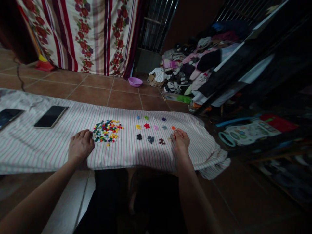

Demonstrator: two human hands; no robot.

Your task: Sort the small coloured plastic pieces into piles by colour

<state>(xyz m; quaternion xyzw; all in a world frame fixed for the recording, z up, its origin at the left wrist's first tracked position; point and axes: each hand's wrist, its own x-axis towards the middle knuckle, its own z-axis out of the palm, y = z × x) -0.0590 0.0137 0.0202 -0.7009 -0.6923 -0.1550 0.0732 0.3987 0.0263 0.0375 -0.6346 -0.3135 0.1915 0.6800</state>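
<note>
Small coloured beads (107, 131) lie in a mixed, spread-out pile on a striped cloth (129, 156). Just left of that pile rests my left hand (81, 144), its fingers curled down against the cloth. Farther right, little groups sorted by colour form rows, among them red beads (146, 126), yellow beads (138, 127), black beads (139, 136), grey beads (150, 139) and brown beads (162, 141). My right hand (181, 141) is at the right end of these rows, fingertips pinched close to the orange beads (173, 128) and some beige beads (170, 138). Whatever the pinch holds is too small to make out.
Two phones (51, 116) lie on the cloth at the left. Beyond the table, a purple basin (135, 82) stands on the tiled floor before a floral curtain (97, 35). A heap of clothes (190, 65) fills the back right.
</note>
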